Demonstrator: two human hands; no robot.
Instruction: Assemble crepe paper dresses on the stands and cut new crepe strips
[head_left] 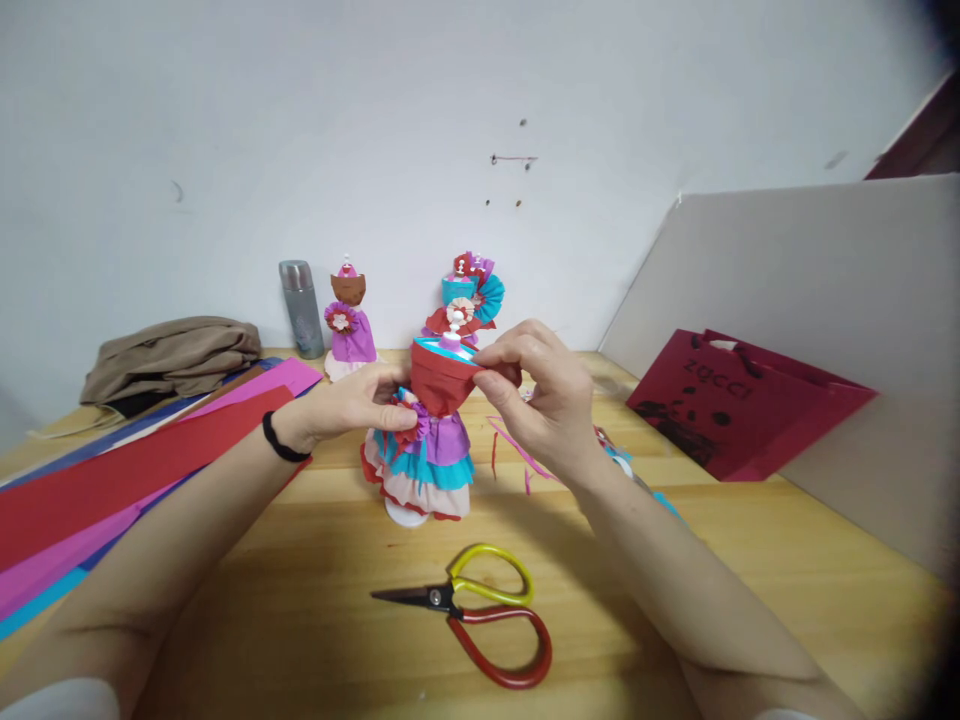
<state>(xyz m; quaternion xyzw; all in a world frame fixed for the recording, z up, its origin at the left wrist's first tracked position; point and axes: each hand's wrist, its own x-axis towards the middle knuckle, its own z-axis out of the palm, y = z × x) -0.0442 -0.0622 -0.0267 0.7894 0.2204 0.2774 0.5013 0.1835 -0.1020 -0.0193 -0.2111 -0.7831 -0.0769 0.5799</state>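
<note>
Crinkled, matt paper makes up the ruffled dress (431, 467) on a smooth, faintly glossy wooden table (315, 570) with metal scissors (437, 597), their handles (517, 679) shiny and plastic-looking, and rumpled, dull cloth (172, 358)

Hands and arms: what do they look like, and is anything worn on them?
They are human. The left hand and right hand wear no gloves. A black band circles the left wrist. Pale sleeves just show at the bottom edge.

I'm seeing a loud dress (444, 445) between left hand (364, 405) and right hand (544, 400); red top, blue rim; purple, turquoise, pale-pink tiers; scissors (444, 599) below both, yellow-and-red handles
</note>
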